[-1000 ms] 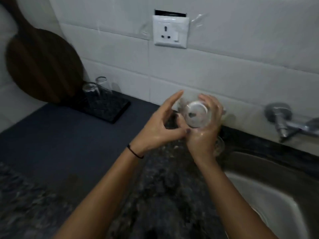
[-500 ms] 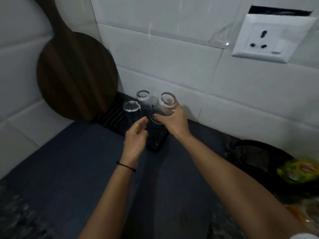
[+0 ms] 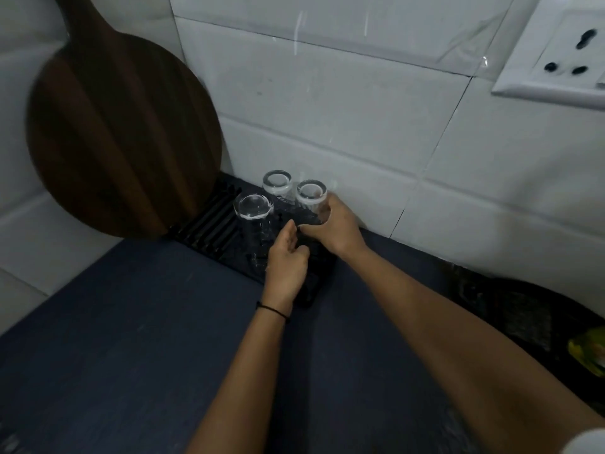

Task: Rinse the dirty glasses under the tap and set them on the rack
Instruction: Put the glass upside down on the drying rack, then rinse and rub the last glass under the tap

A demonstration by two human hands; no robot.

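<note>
Clear glass (image 3: 311, 194), upside down on the black rack (image 3: 209, 224), is clamped in my right grip (image 3: 334, 228); my left grip (image 3: 288, 263) hovers just beside, loosely curled, empty. Two more glasses (image 3: 253, 208) stand left of it.

Three glasses (image 3: 253, 208) (image 3: 277, 181) (image 3: 311, 193), one rack (image 3: 209, 224) (black), one wooden board (image 3: 121, 136), one socket (image 3: 563, 60), two hands (image 3: 288, 267) (image 3: 330, 227).

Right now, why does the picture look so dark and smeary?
Head view: the light is dim, so the black rack melts into the dark counter; the front glass shows mostly as a shiny rim; the wooden board has a smeary left edge from blur; the tile lines curve from the wide lens.
</note>
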